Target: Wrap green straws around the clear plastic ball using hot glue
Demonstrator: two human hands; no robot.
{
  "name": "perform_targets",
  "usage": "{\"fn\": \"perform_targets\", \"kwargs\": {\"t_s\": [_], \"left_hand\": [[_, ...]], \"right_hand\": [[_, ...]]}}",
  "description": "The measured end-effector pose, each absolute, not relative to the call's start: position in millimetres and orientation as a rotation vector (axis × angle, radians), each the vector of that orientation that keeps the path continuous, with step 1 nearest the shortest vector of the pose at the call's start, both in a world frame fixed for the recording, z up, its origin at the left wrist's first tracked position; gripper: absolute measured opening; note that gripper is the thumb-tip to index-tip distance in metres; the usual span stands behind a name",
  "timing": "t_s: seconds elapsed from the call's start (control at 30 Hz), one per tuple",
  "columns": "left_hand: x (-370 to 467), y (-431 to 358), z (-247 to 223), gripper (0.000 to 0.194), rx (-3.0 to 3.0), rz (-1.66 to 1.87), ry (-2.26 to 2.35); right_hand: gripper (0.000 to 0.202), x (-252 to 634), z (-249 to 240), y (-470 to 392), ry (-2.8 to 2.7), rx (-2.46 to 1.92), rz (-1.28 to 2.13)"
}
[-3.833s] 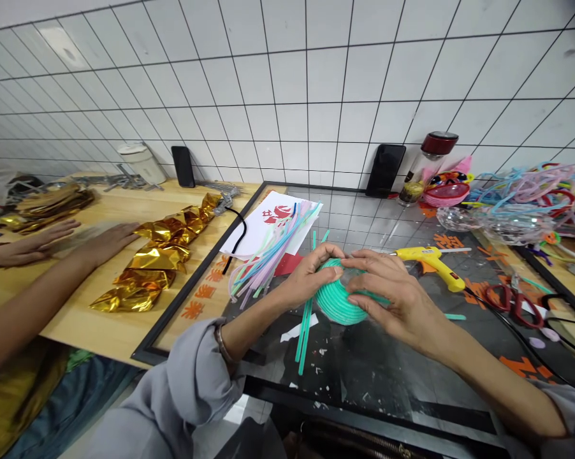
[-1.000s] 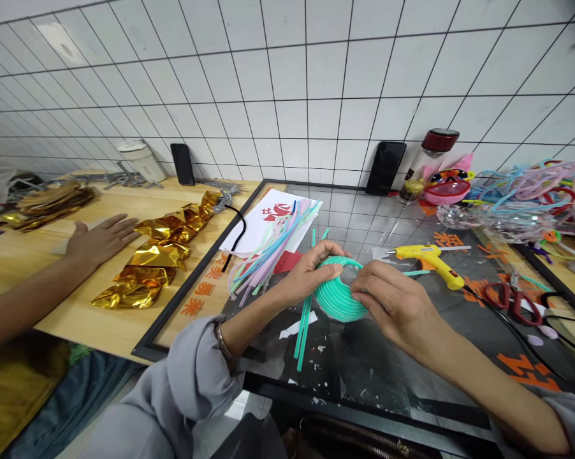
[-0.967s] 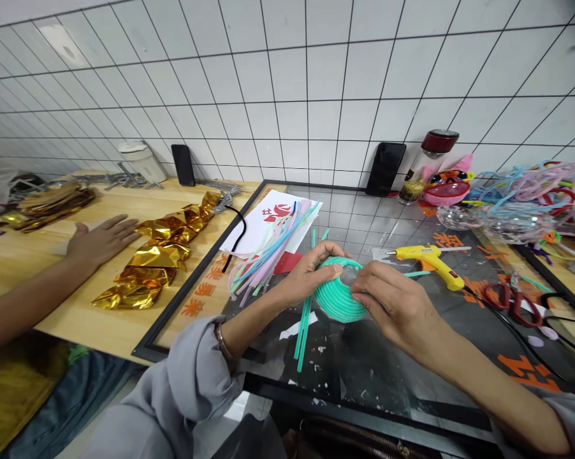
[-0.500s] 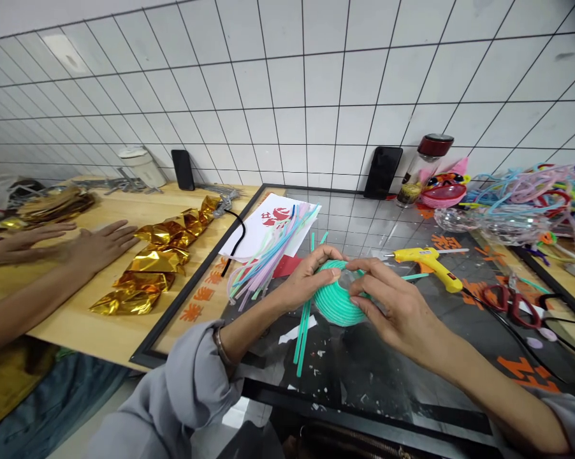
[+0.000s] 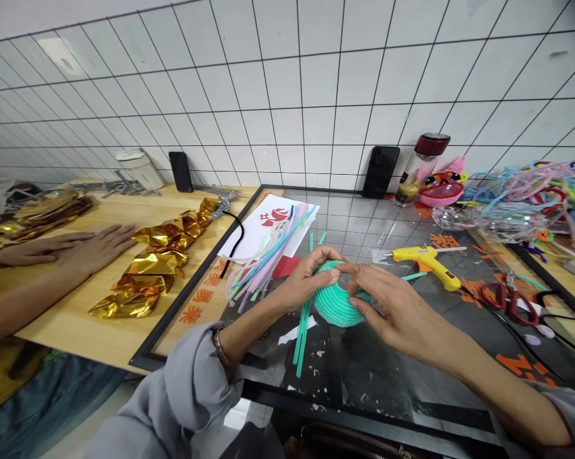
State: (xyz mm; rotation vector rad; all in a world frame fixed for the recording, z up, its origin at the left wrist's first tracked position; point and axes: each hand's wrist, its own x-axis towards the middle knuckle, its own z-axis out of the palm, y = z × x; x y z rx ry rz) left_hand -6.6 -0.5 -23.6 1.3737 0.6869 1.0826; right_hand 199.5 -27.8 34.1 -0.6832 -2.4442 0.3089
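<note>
A round coil of teal pipe cleaner is between my hands above the dark glass-topped table. My left hand grips its left edge, thumb on top. On the coil's right side, my right hand has its fingers and thumb pinched at the rim, partly covering the centre opening. Two loose teal strips lie just below the coil. A yellow glue gun rests to the right of my right hand. Behind my left hand, a bundle of pastel pipe cleaners lies over white paper.
Red scissors and black cables lie at right. A black phone and a glass bottle stand by the tiled wall. Gold foil and another person's hands are at left. Colourful pipe cleaners are heaped back right.
My right fingers have shifted slightly left over the coil's centre, covering more of the opening. The other person's hands have come closer together, one touching the other.
</note>
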Motion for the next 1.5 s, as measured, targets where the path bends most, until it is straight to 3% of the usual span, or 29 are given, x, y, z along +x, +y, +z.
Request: {"fn": "perform_targets", "kwargs": {"t_s": [0.63,0.8,1.03,1.2,1.3,1.5], "left_hand": [[-7,0,-27,0.042,1.296,1.074,0.698],[-6,3,-28,0.035,1.298,1.068,0.676],[-5,3,-23,0.028,1.426,1.105,0.733],[-1,3,-22,0.026,1.376,1.129,0.743],[2,2,-17,0.026,1.269,1.123,0.759],[3,-1,-11,0.025,1.193,1.113,0.742]], "right_hand": [[0.012,199,28,-27,-2.434,-0.643,0.278],[0.016,200,27,-29,-2.418,-0.687,0.328],[0.061,199,24,-30,-2.358,-0.755,0.405],[0.071,198,22,-29,-2.350,-0.758,0.430],[0.068,197,21,-29,-2.351,-0.759,0.436],[0.044,198,24,-26,-2.374,-0.671,0.319]]}}
